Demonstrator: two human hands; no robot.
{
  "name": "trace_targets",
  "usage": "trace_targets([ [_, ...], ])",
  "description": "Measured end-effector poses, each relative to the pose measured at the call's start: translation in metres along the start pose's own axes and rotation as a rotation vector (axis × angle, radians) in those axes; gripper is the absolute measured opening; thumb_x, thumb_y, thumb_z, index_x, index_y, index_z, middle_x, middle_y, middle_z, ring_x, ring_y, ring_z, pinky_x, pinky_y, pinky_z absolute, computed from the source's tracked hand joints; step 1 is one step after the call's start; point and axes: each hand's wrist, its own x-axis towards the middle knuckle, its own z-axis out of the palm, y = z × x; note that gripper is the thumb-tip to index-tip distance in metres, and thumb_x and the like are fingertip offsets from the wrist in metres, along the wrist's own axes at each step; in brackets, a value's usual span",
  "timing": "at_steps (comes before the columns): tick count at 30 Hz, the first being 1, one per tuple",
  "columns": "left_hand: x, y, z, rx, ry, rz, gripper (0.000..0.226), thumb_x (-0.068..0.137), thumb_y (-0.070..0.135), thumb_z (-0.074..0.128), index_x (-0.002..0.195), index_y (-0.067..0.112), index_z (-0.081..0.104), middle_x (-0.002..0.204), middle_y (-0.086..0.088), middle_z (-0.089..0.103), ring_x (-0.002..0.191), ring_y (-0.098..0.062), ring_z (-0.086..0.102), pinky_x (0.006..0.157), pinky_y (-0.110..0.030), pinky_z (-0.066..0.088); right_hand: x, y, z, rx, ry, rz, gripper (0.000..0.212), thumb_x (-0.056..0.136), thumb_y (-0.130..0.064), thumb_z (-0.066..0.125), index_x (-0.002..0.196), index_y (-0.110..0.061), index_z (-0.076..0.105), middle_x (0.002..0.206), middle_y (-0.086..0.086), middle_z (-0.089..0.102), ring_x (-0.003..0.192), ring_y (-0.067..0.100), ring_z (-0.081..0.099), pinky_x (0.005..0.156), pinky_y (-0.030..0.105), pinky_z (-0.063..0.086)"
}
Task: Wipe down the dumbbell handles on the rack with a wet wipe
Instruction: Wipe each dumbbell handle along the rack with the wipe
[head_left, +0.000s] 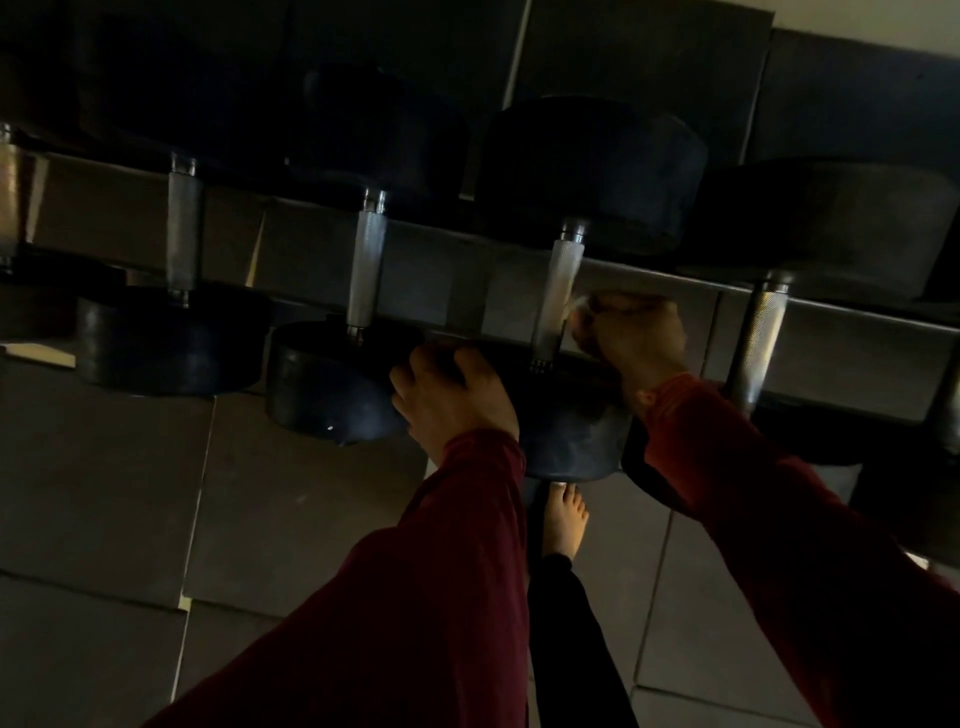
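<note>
Several black dumbbells lie across a metal rack (649, 275), their knurled steel handles pointing towards me. My right hand (631, 338) is closed around a pale wet wipe (581, 310) and sits against the right side of the third handle (556, 301). My left hand (452, 395) rests with spread fingers on the near rubber head (571, 441) of that same dumbbell. Other handles stand to the left (366, 270) and to the right (758, 332). Both arms wear dark red sleeves.
The scene is dim. Dark rubber floor tiles (130, 467) lie below the rack. My bare foot (566, 519) stands on the floor under the rack's front edge. More dumbbell heads fill the rack's far side and right end.
</note>
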Motion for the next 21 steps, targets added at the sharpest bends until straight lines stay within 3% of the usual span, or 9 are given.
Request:
trace_targets([
  [2,-0.001,0.001,0.0,-0.007,0.003,-0.002,0.057,0.077,0.048,0.036,0.118,0.018,0.061,0.123,-0.005,0.05,0.118,-0.026,0.044,0.1,-0.05,0.04,-0.005,0.007,-0.005,-0.16,-0.103,-0.041,0.016,0.07,-0.031,0.08,0.065,-0.045,0.074,0.083,-0.008,0.076,0.091,0.016,0.071,0.092,0.041,0.056],
  [6,-0.001,0.003,0.0,-0.007,0.014,-0.004,0.059,0.076,0.048,0.036,0.118,0.016,0.062,0.123,-0.006,0.051,0.117,-0.027,0.045,0.1,-0.048,0.039,-0.011,0.004,-0.008,-0.326,-0.19,-0.12,0.01,0.077,-0.023,0.081,0.085,-0.03,0.078,0.097,-0.007,0.072,0.099,0.012,0.066,0.096,0.033,0.053],
  [8,-0.001,0.003,0.0,-0.005,0.014,-0.001,0.06,0.076,0.048,0.036,0.118,0.015,0.062,0.123,-0.007,0.05,0.116,-0.027,0.045,0.099,-0.047,0.039,-0.017,0.003,-0.003,-0.275,-0.079,-0.177,0.011,0.079,-0.027,0.08,0.09,-0.028,0.078,0.093,-0.008,0.072,0.095,0.01,0.067,0.093,0.032,0.054],
  [10,-0.001,0.003,0.0,-0.01,0.009,0.003,0.06,0.076,0.048,0.036,0.119,0.015,0.062,0.123,-0.007,0.05,0.117,-0.028,0.045,0.099,-0.043,0.039,-0.015,0.0,0.0,-0.199,0.141,-0.299,0.01,0.079,-0.031,0.079,0.089,-0.028,0.078,0.091,-0.008,0.076,0.089,0.009,0.07,0.089,0.033,0.055],
  [12,-0.001,0.002,-0.001,-0.015,0.005,0.006,0.061,0.076,0.047,0.036,0.12,0.014,0.062,0.124,-0.007,0.05,0.117,-0.027,0.044,0.097,-0.04,0.036,-0.003,-0.01,0.002,-0.146,0.319,-0.417,0.009,0.08,-0.029,0.078,0.088,-0.025,0.079,0.087,-0.006,0.077,0.083,0.006,0.07,0.083,0.024,0.054],
  [15,-0.001,0.002,-0.001,-0.021,0.006,0.014,0.06,0.076,0.046,0.037,0.121,0.014,0.062,0.124,-0.008,0.05,0.117,-0.027,0.044,0.096,-0.037,0.034,0.01,-0.02,0.005,-0.07,0.419,-0.558,0.005,0.079,-0.022,0.076,0.081,-0.022,0.081,0.079,-0.004,0.077,0.073,0.005,0.069,0.07,0.016,0.051],
  [18,-0.001,0.002,-0.002,-0.029,0.012,0.016,0.06,0.077,0.046,0.037,0.121,0.015,0.062,0.124,-0.008,0.05,0.116,-0.027,0.044,0.096,-0.038,0.035,0.005,-0.007,0.008,-0.131,0.34,-0.638,0.005,0.081,-0.02,0.077,0.084,-0.019,0.081,0.082,-0.002,0.077,0.075,0.003,0.067,0.071,0.006,0.047],
  [21,-0.002,0.003,-0.002,-0.022,0.006,0.012,0.06,0.077,0.046,0.037,0.122,0.014,0.061,0.124,-0.009,0.05,0.116,-0.028,0.044,0.096,-0.039,0.035,-0.005,0.002,0.003,-0.3,0.091,-0.67,0.008,0.083,-0.014,0.078,0.091,-0.015,0.08,0.094,-0.003,0.076,0.084,0.004,0.068,0.077,0.009,0.051],
])
